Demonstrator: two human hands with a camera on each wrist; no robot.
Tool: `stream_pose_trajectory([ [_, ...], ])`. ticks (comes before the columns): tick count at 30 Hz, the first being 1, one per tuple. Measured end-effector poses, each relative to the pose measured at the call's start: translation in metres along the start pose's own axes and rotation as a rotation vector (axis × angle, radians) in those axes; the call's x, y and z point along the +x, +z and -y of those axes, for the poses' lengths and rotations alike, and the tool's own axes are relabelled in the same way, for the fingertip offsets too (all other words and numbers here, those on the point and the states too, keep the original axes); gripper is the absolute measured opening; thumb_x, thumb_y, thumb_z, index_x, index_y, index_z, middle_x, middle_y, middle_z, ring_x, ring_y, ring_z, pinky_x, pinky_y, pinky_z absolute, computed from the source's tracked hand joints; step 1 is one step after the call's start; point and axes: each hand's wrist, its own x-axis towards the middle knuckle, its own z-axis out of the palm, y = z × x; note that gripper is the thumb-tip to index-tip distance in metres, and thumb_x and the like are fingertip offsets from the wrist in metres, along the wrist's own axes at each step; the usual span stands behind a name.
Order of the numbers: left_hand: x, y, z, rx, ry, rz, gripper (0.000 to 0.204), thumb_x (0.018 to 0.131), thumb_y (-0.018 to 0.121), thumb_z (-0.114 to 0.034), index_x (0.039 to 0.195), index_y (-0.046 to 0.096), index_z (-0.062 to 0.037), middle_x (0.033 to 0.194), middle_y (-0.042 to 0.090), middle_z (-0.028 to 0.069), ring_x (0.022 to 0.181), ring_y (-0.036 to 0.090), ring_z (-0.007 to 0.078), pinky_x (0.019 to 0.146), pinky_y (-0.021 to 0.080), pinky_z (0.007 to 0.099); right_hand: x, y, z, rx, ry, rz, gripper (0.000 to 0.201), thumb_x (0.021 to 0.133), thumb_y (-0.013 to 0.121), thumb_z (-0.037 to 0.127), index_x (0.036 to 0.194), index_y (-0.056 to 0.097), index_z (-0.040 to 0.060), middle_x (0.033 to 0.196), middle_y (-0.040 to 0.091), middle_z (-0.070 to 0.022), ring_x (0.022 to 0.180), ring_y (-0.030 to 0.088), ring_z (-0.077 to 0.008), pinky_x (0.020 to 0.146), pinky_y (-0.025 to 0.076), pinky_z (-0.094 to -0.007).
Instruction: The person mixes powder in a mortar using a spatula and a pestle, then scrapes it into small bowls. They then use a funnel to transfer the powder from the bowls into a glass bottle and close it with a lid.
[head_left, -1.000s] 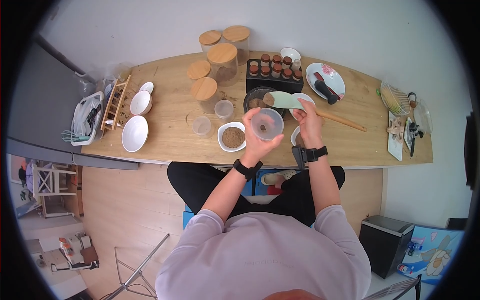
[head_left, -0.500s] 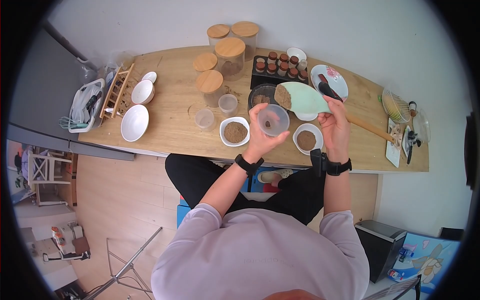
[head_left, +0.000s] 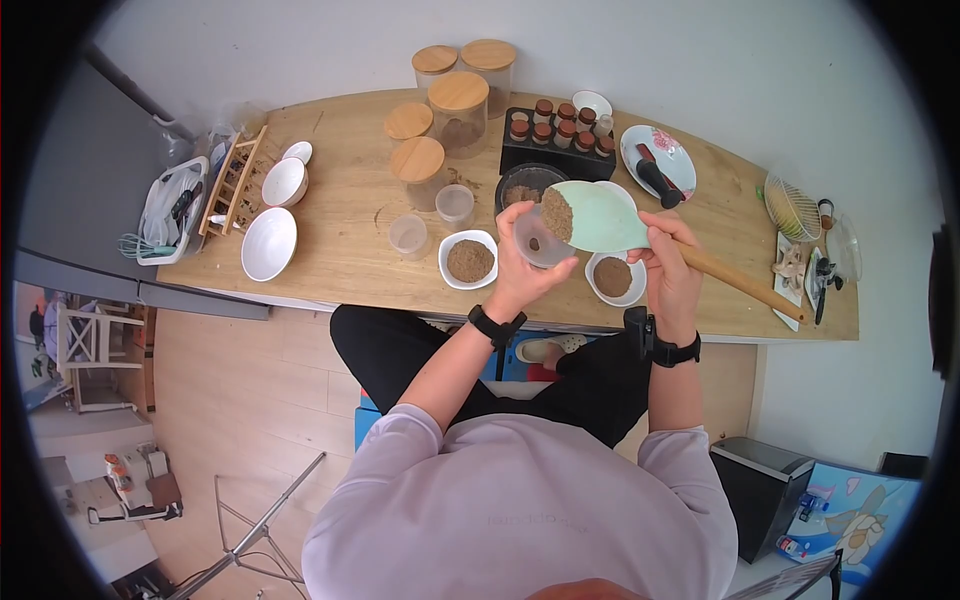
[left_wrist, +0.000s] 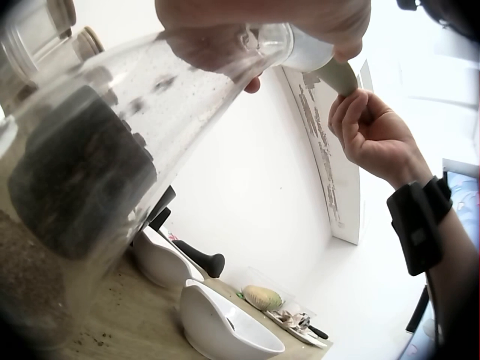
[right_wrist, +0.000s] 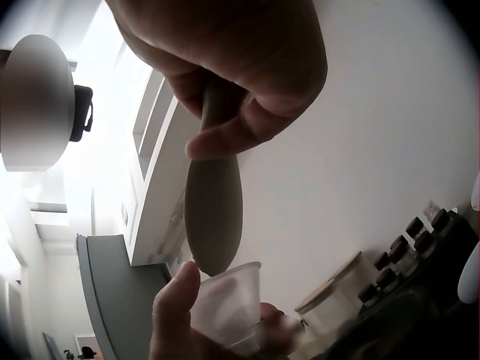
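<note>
My left hand holds a clear plastic cup above the table, its fingers wrapped round the side. A small dark patch of powder shows inside the cup. My right hand grips a pale green spoon by its wooden handle, close to the head. Brown powder lies on the spoon's tip, which overlaps the cup's rim. In the right wrist view the spoon head points down at the cup. Below the hands stand white bowls of brown powder, one left, one right.
A dark bowl with brown powder is behind the cup. Two clear cups stand left, near wooden-lidded jars. A black spice rack, a floral plate, several white bowls and a wire basket are also on the table.
The right hand first moved right, drawing the powder-laden spoon off the dark bowl. Then the spoon came left and nearer, its tip now over the cup's rim. The left hand keeps its hold.
</note>
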Motion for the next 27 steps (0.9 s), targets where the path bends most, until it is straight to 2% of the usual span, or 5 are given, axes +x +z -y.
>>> stream_pose_trajectory([
  [7,0.002,0.002,-0.001,-0.014,0.032,-0.012,0.093,0.068,0.088,-0.021,0.138,0.030,-0.0044,0.124,0.049,0.0144,0.112,0.057,0.0240,0.094,0.049,0.0366,-0.002,0.004,0.006,-0.137,-0.077,0.018,0.018,0.094,0.056,-0.001,0.105,0.069,-0.0073,0.097,0.060,-0.0097,0.074,0.065,-0.0153,0.068,0.054,-0.0259],
  [16,0.001,0.000,-0.004,0.031,0.007,0.002,0.093,0.068,0.088,-0.020,0.138,0.030,-0.0041,0.126,0.050,0.0156,0.112,0.058,0.0245,0.095,0.049,0.0368,-0.001,0.002,0.004,-0.076,-0.053,-0.009,0.018,0.092,0.058,-0.001,0.104,0.070,-0.0071,0.096,0.061,-0.0102,0.073,0.065,-0.0150,0.067,0.054,-0.0255],
  [22,0.002,-0.001,-0.008,0.039,0.014,0.009,0.093,0.067,0.088,-0.019,0.138,0.030,-0.0044,0.121,0.053,0.0155,0.110,0.059,0.0240,0.094,0.049,0.0363,-0.003,0.005,0.010,-0.167,-0.090,0.035,0.018,0.092,0.059,-0.002,0.104,0.070,-0.0066,0.096,0.061,-0.0099,0.074,0.066,-0.0148,0.066,0.056,-0.0252],
  [27,0.002,0.000,-0.005,0.049,0.031,0.007,0.093,0.068,0.088,-0.018,0.138,0.029,-0.0049,0.119,0.055,0.0149,0.109,0.060,0.0236,0.094,0.049,0.0360,-0.004,0.012,0.024,-0.382,-0.134,0.105,0.018,0.090,0.060,-0.003,0.104,0.071,-0.0055,0.097,0.060,-0.0097,0.076,0.066,-0.0137,0.068,0.057,-0.0244],
])
